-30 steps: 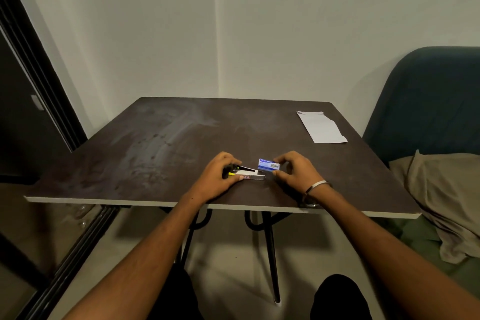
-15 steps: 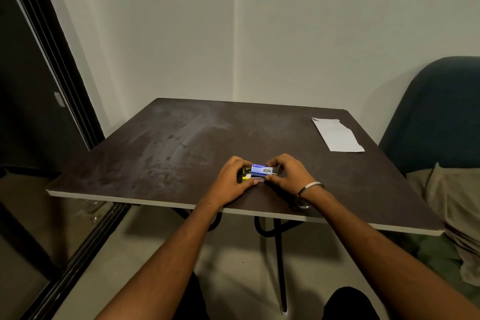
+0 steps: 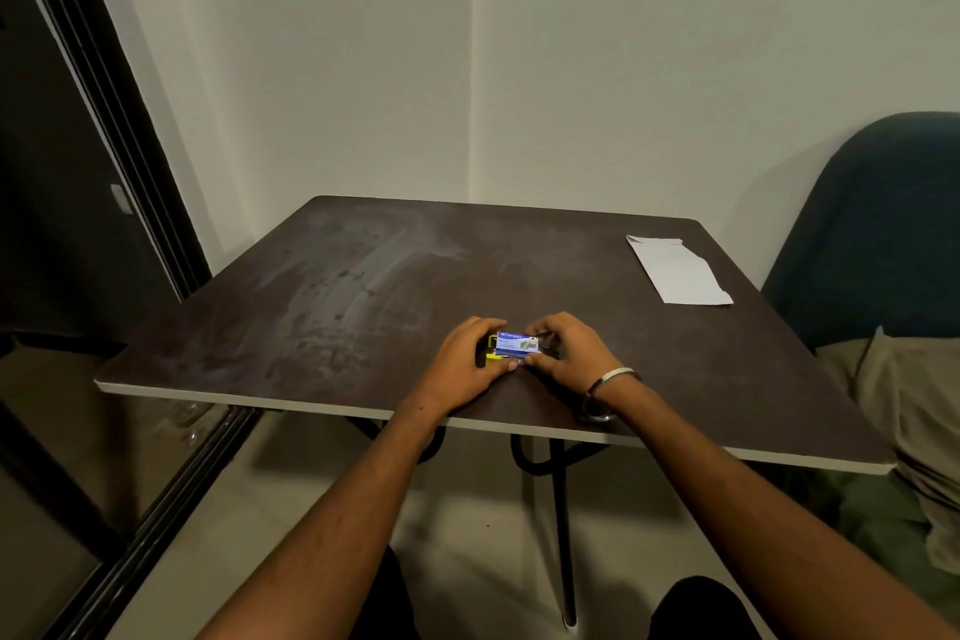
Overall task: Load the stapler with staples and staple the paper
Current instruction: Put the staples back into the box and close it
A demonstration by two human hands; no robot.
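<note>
Near the tabletop's (image 3: 363, 286) front edge, the left hand (image 3: 462, 364) curls around a mostly hidden yellow stapler (image 3: 490, 351); the right hand (image 3: 569, 353) pinches the blue staple box (image 3: 517, 344) just over it. Paper (image 3: 678, 273) lies far right.

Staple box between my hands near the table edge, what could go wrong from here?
The small blue staple box is pinched between the left hand and right hand right over the yellow stapler; opened carelessly, staple strips could spill. Both sit close to the near edge of the table, so loose staples might drop to the floor. The paper lies at the far right corner, a long reach later.
</note>
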